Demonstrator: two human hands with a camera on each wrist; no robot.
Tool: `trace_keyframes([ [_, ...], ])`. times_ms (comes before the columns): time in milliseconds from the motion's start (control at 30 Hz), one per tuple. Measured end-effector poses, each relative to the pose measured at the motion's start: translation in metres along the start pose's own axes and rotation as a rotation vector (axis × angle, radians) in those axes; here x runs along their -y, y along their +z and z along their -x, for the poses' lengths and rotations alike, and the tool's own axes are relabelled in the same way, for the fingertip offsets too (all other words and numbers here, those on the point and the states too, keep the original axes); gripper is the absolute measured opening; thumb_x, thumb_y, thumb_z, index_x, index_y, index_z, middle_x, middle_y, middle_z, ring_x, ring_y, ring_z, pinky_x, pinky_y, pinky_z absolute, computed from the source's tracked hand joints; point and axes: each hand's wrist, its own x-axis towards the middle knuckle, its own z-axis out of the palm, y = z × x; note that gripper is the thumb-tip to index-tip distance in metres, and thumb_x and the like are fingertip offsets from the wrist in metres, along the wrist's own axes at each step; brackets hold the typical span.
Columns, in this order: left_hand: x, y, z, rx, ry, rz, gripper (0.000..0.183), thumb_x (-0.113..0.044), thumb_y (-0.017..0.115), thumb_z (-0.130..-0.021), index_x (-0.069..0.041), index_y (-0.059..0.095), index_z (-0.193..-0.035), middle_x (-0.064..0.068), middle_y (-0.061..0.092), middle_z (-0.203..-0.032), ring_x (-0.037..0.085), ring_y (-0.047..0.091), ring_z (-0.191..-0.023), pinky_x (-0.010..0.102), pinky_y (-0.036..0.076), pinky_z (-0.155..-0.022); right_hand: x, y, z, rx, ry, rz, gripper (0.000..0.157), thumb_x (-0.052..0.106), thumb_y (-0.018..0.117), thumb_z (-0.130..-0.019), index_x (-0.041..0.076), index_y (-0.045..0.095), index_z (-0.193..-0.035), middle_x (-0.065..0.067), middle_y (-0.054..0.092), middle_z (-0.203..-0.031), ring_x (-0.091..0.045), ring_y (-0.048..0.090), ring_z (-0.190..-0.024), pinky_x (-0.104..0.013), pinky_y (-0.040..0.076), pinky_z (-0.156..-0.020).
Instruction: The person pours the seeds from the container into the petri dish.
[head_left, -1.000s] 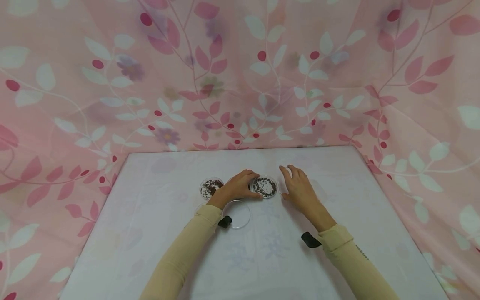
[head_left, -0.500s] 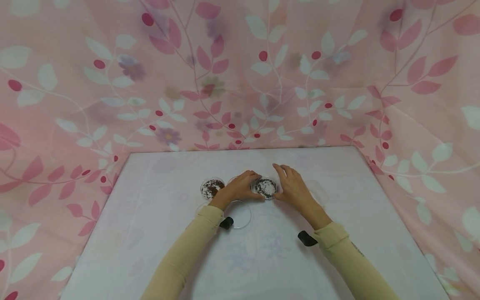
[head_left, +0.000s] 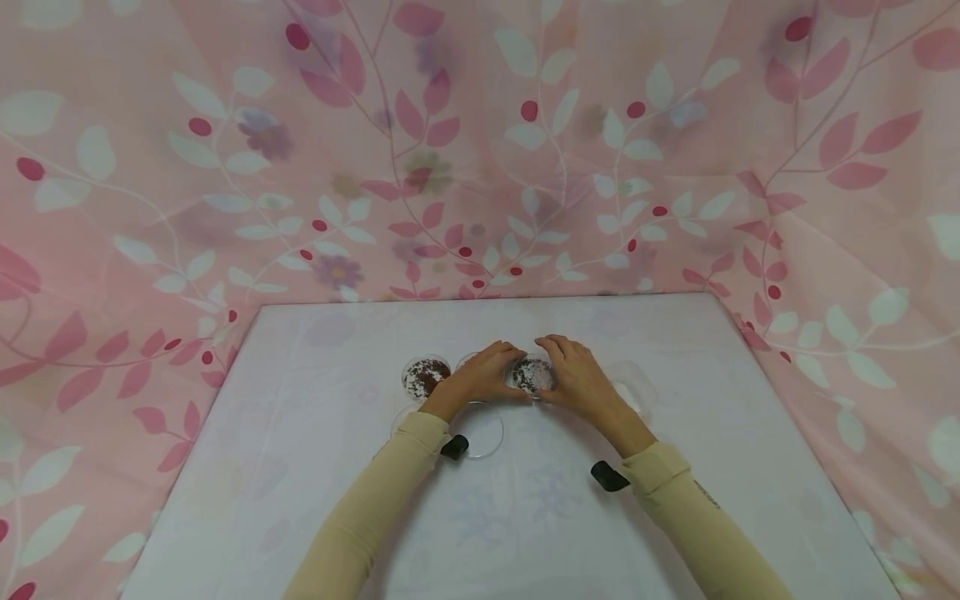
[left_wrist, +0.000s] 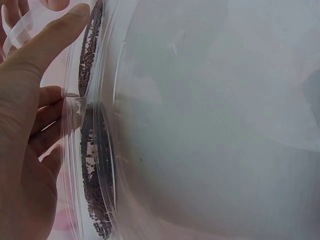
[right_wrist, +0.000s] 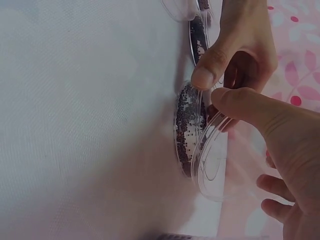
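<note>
A clear petri dish (head_left: 528, 379) holding dark grains, with white showing between them, stands between both hands. My left hand (head_left: 483, 372) reaches round its left side, thumb at the near edge and fingers at the far edge. My right hand (head_left: 581, 379) pinches a clear petri dish lid (right_wrist: 212, 175), which tilts close over the dish in the right wrist view. The thumbs of the two hands are near each other at the rim. In the left wrist view the left thumb (left_wrist: 55, 35) lies along the dish's edge.
A second dish of dark grains (head_left: 425, 379) stands at the left, and another is mostly hidden under my left hand. A clear lid (head_left: 483, 429) lies in front of them, with a second partly behind the left sleeve. Something clear (head_left: 633, 387) lies beyond my right wrist.
My right hand has moved left with the clear lid, from beside the dish to over its right part. The left hand has stayed at the dish.
</note>
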Motion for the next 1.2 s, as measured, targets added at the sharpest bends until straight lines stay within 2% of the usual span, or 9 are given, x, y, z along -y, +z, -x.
trace_keyframes([
  [167,0.001,0.001,0.0,-0.008,0.02,-0.04,0.08,-0.059,0.075,-0.077,-0.016,0.053,-0.141,0.002,0.056,-0.134,0.016,0.052,-0.123,0.035,0.048,-0.104,0.0,0.002,-0.003,-0.003,-0.047,-0.017,0.09,0.045,0.089,-0.067,0.008,0.048,-0.138,-0.014,0.054,-0.134,-0.036,0.057,-0.119,-0.055,0.05,-0.095],
  [267,0.001,0.001,0.001,-0.011,0.034,-0.052,0.079,-0.059,0.075,-0.078,-0.016,0.054,-0.141,0.001,0.057,-0.131,0.015,0.052,-0.12,0.033,0.048,-0.103,0.0,0.003,-0.005,0.015,-0.062,-0.031,0.084,0.044,0.088,-0.069,0.009,0.049,-0.135,-0.012,0.055,-0.132,-0.036,0.057,-0.117,-0.055,0.051,-0.092],
  [433,0.002,-0.001,0.002,-0.012,0.042,-0.035,0.081,-0.058,0.076,-0.077,-0.017,0.052,-0.143,0.0,0.059,-0.128,0.015,0.052,-0.116,0.034,0.049,-0.1,0.002,0.004,-0.009,0.071,-0.062,-0.028,0.077,0.043,0.086,-0.072,0.01,0.052,-0.131,-0.013,0.054,-0.133,-0.035,0.057,-0.117,-0.053,0.053,-0.092],
  [667,0.006,-0.001,0.004,-0.03,0.047,-0.039,0.082,-0.058,0.076,-0.077,-0.021,0.049,-0.145,-0.002,0.058,-0.127,0.013,0.051,-0.111,0.033,0.051,-0.094,0.004,0.002,-0.016,0.117,-0.079,-0.031,0.078,0.044,0.087,-0.07,0.007,0.055,-0.131,-0.015,0.056,-0.131,-0.036,0.056,-0.118,-0.054,0.051,-0.094],
  [933,0.009,0.0,0.005,-0.035,0.037,-0.018,0.081,-0.055,0.079,-0.076,-0.022,0.05,-0.144,-0.002,0.059,-0.125,0.012,0.051,-0.113,0.03,0.047,-0.1,0.0,0.009,-0.021,0.205,-0.039,-0.015,0.079,0.048,0.085,-0.071,0.007,0.055,-0.132,-0.014,0.057,-0.133,-0.035,0.055,-0.121,-0.052,0.05,-0.098],
  [1200,0.012,0.0,0.006,-0.035,0.04,-0.024,0.077,-0.053,0.078,-0.077,-0.019,0.054,-0.141,-0.001,0.059,-0.127,0.013,0.051,-0.112,0.031,0.047,-0.099,0.002,0.014,-0.022,0.241,-0.003,-0.038,0.079,0.049,0.084,-0.073,0.006,0.055,-0.133,-0.015,0.055,-0.138,-0.035,0.052,-0.126,-0.051,0.049,-0.101],
])
